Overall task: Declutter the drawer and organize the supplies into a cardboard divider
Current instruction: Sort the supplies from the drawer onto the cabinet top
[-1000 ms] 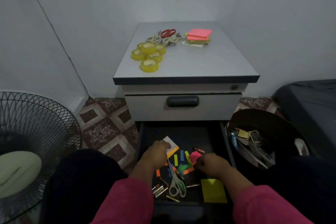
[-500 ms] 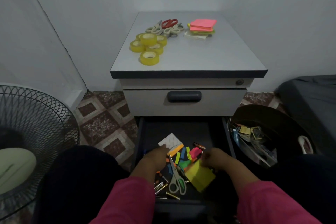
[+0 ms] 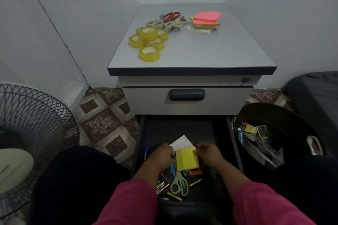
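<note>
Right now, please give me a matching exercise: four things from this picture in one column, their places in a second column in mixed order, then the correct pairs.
Things:
1. yellow sticky pad
2. tape rolls
3. green-handled scissors
4. stapler box

Places:
A. in the dark bin right of the cabinet
B. lying in the open drawer
C. held between both hands
D. on the cabinet top, left side

Pairs: 1-C, 2-D, 3-B, 4-A
</note>
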A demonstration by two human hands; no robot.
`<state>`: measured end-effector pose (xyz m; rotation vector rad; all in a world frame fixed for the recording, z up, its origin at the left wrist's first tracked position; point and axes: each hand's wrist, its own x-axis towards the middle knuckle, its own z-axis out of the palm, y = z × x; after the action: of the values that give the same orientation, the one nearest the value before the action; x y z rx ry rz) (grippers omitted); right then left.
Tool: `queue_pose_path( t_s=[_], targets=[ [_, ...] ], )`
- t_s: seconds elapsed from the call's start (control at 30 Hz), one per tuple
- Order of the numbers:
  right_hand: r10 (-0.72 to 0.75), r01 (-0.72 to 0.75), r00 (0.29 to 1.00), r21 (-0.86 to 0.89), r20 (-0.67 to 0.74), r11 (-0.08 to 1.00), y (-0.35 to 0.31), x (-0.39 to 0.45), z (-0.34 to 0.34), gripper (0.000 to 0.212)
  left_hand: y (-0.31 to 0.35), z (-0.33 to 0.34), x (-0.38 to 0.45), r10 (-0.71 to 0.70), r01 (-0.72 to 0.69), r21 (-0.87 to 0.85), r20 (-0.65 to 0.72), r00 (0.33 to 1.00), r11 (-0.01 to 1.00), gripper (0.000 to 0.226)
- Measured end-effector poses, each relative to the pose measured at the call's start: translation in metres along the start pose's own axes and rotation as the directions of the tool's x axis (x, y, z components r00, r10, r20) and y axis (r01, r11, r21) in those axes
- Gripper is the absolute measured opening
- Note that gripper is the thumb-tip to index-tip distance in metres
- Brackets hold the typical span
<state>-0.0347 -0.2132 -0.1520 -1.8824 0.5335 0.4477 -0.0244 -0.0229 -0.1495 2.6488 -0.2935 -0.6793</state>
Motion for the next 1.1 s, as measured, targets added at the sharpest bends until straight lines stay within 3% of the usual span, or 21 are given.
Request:
queue_pose_path(
  t_s=[0.1, 0.27, 0.37, 0.5, 0.53, 0.6, 0.73, 0.83, 0.97, 1.1],
  targets=[
    [0.001, 0.009, 0.998, -0.157, 0.062, 0.988, 0.0, 0.002, 0.007, 0.032, 0.0, 0.004, 0.001, -0.002, 0.002, -0.008, -0.012, 1.0, 1.0, 0.031],
    [-0.015, 0.026, 0.999, -0.273, 0.04, 0.962, -0.006, -0.002, 0.013, 0.009, -0.003, 0.006, 0.002, -0.012, 0.01, -0.038, -0.032, 0.999, 0.999, 0.026],
    [0.0, 0.004, 1.0, -0.21, 0.015, 0.978, -0.009, -0.003, 0.013, 0.022, -0.003, 0.008, 0.003, -0.03, 0.024, -0.091, -0.069, 0.997, 0.996, 0.021],
    [0.048, -0.048, 0.999, -0.002, -0.009, 0.999, -0.013, -0.003, 0.014, 0.008, 0.001, 0.009, 0.0, -0.061, 0.029, -0.269, -0.111, 0.992, 0.963, 0.011],
    [0.073, -0.072, 0.997, 0.063, -0.007, 0.995, -0.013, -0.003, 0.014, 0.009, 0.001, 0.009, 0.0, -0.081, 0.04, -0.322, -0.112, 0.99, 0.946, 0.021],
    [0.11, -0.108, 0.994, 0.147, -0.01, 0.983, -0.014, -0.003, 0.013, 0.009, 0.002, 0.007, -0.001, -0.126, 0.079, -0.435, -0.08, 0.989, 0.897, 0.033],
    [0.149, -0.138, 0.989, 0.288, -0.016, 0.947, -0.016, -0.005, 0.003, 0.008, 0.012, -0.002, -0.006, -0.2, 0.171, -0.619, 0.021, 0.979, 0.767, 0.023],
    [0.166, -0.159, 0.986, 0.334, 0.006, 0.929, -0.023, -0.007, -0.005, 0.021, 0.023, -0.013, -0.013, -0.229, 0.205, -0.746, 0.072, 0.971, 0.634, 0.015],
    [0.146, -0.141, 0.989, 0.359, 0.014, 0.923, -0.037, -0.013, -0.016, 0.028, 0.03, -0.03, -0.023, -0.307, 0.162, -0.82, -0.018, 0.951, 0.549, 0.013],
    [0.006, -0.016, 0.999, 0.323, 0.032, 0.946, -0.055, -0.03, -0.031, 0.022, 0.035, -0.049, -0.036, -0.35, 0.054, -0.862, -0.147, 0.925, 0.505, 0.02]
  ],
)
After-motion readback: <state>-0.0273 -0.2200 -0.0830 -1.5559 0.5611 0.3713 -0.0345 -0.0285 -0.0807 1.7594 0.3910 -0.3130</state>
